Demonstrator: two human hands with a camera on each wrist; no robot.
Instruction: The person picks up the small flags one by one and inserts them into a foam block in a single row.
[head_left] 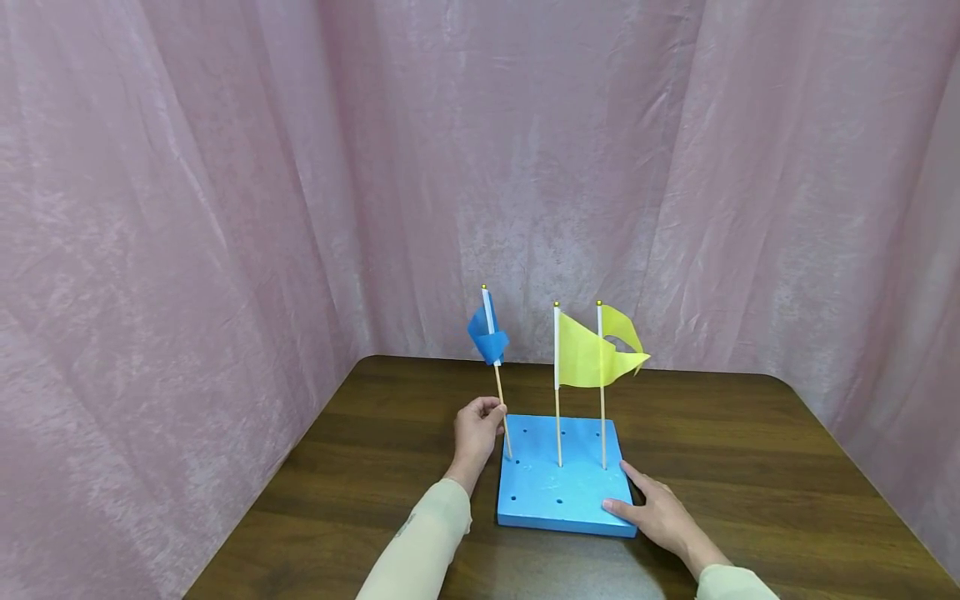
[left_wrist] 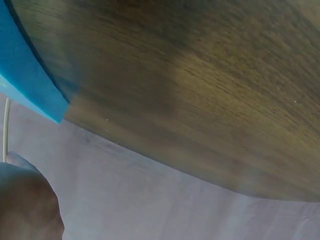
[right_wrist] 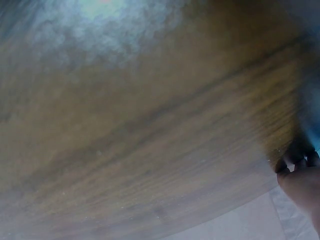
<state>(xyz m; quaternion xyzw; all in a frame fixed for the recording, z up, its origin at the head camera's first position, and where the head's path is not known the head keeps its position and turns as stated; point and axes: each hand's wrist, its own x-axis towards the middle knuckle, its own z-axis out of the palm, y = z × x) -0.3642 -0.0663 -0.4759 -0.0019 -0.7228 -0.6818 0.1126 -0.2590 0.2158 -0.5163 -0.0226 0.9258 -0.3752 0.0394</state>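
In the head view, my left hand pinches the thin wooden stick of a small blue flag between thumb and fingers. The flag tilts slightly left, its cloth curled around the pole. Its lower tip appears beside a hole near the left edge of a blue board; whether it touches is unclear. My right hand rests at the board's right edge, thumb on top, forefinger stretched along the side. Two yellow flags stand upright in the board, one mid-board and another farther right. The left wrist view shows the stick above part of that hand.
Several small holes dot the board's top. It lies on a dark wooden table with rounded far corners. Pink curtains hang behind the table and at both sides.
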